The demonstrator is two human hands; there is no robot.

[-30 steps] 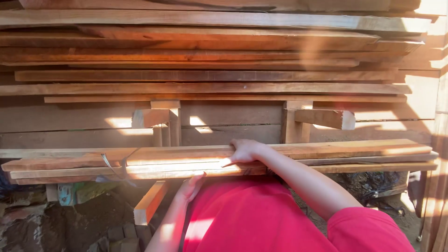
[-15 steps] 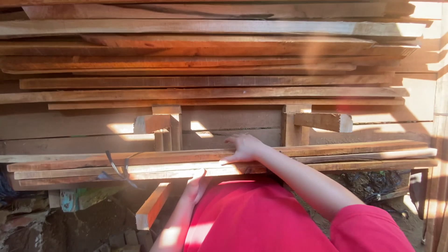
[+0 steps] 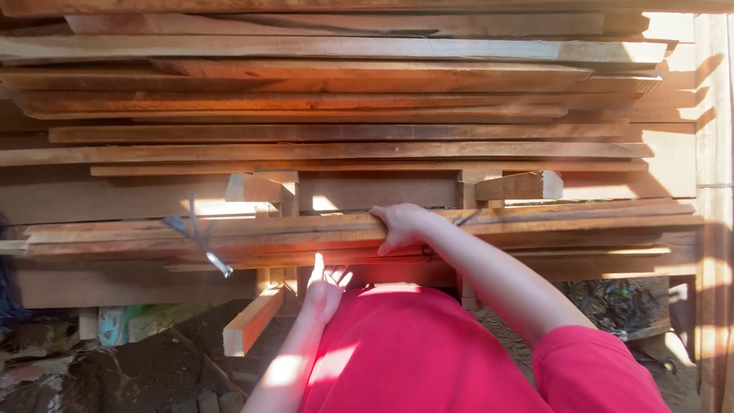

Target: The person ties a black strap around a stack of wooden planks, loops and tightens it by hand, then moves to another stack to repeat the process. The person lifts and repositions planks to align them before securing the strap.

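A: Nearest you, your left hand [image 3: 325,289] hangs open, fingers spread, under the front edge of the plank stack [image 3: 344,130], touching nothing

B: And your right hand [image 3: 401,226] curls over the long plank [image 3: 306,229] on the low tier. It looks stiff, heavy, splintery; grip near its middle. Since a second ago both hands barely shifted, the left rising slightly

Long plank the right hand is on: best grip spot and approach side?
Grip the long plank by its near top edge, mid-length, where the right hand curls now, coming from the front. It lies flat with the stack behind, so only that edge is free. The left hand underneath could support.
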